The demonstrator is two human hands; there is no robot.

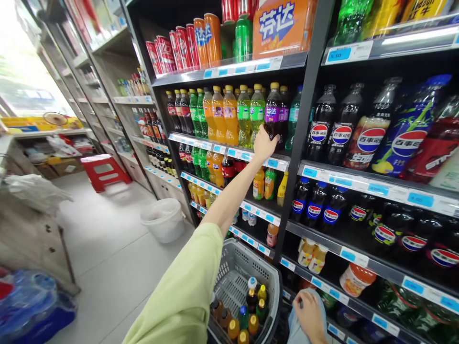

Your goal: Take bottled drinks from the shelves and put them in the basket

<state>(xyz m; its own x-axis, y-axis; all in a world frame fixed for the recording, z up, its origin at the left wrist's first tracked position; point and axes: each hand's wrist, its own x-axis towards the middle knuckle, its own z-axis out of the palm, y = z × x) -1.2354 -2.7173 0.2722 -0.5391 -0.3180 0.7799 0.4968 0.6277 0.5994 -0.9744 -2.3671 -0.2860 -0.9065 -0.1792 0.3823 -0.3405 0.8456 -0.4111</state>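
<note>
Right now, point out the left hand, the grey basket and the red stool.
Left hand (pixel 264 145): head view, back of the hand.
Grey basket (pixel 276 282): head view, right rim.
Red stool (pixel 101 165): head view, upper part.

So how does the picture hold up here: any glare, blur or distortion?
Head view: the window is blown out to white; glare streaks the upper-right shelf edge; the bottles toward the right side look slanted and stretched; the blue pack at lower left is soft; the left hand is clear enough to make out.
</note>
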